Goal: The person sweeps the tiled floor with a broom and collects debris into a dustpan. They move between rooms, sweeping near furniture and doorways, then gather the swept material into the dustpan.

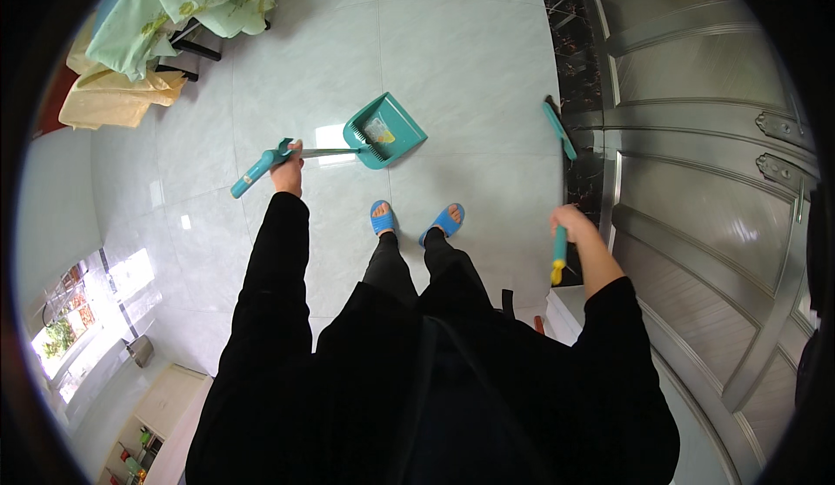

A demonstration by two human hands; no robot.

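Note:
My left hand (pixel 288 170) grips the long handle of a teal plastic dustpan (pixel 406 134), whose pan rests on the grey tile floor ahead of my feet. Comb-like teeth line the pan's handle side, and a pale and yellow patch shows inside it. Off to the right, my right hand (pixel 574 223) is closed around the teal handle of a broom (pixel 560 247) with a yellow end. The teal broom head (pixel 559 131) is by the black marble skirting at the door's foot. Most of the broom's shaft cannot be made out.
Grey metal double doors (pixel 698 178) stand along the right side. At the upper left, green and yellow cloths (pixel 189 12) hang over dark-legged furniture. My feet, in blue slippers (pixel 382 219), are on the tile floor (pixel 450 48). A low shelf (pixel 147 442) shows at the lower left.

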